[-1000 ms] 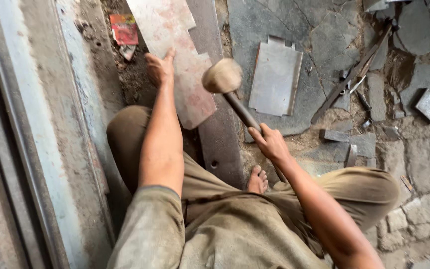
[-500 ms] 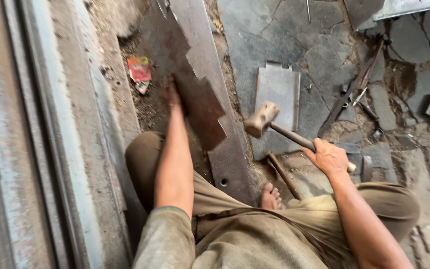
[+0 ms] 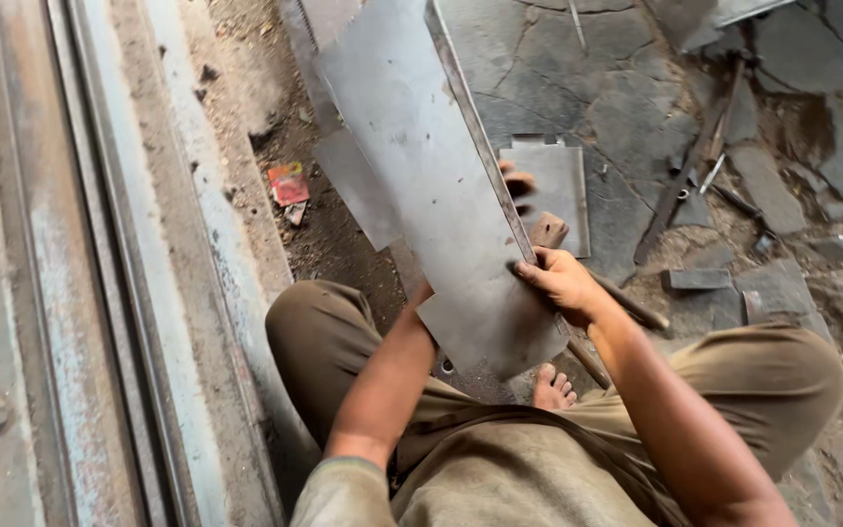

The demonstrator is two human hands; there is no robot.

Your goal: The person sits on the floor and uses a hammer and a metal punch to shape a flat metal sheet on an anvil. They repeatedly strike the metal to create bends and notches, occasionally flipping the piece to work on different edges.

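You hold a grey cut metal sheet [image 3: 441,185] tilted up in front of you, its length running from 6 toward 12 o'clock. Your right hand [image 3: 560,283] clamps its right edge, thumb on the face. Your left hand [image 3: 517,183] is mostly hidden behind it, fingertips curling round the edge. The wooden mallet [image 3: 578,273] lies under your right hand.

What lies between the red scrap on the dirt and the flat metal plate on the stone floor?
In the head view, the large metal sheet held up in both hands crosses between the red scrap and the flat plate.
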